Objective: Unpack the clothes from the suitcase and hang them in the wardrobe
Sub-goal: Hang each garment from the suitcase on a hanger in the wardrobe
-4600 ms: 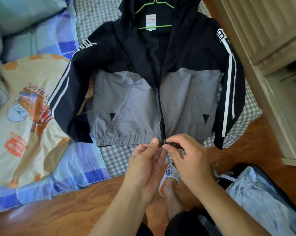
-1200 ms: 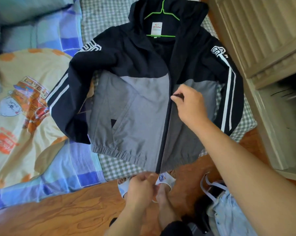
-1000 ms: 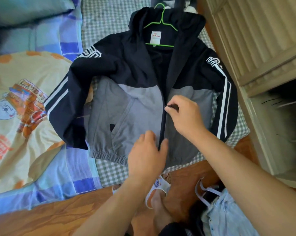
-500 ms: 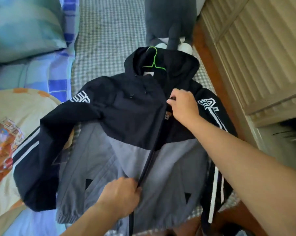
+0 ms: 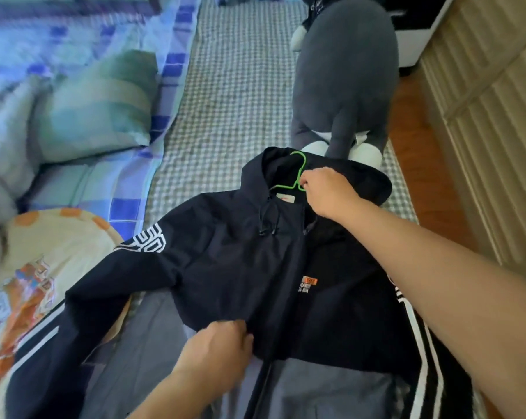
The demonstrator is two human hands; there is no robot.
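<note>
Your right hand point(image 5: 325, 189) was curled at the green hanger point(image 5: 298, 173) inside the jacket point(image 5: 234, 267) lying on the bed point(image 5: 225, 86); your left hand point(image 5: 222, 346) pinched its front; lifting by the hook alone could have let the shoulders slip off.

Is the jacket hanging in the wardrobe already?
No, the jacket lies flat on the bed, with the right hand at its green hanger.

A grey plush toy point(image 5: 346, 74) and a green pillow point(image 5: 95, 104) are seen on a checked bed point(image 5: 225, 86).
</note>
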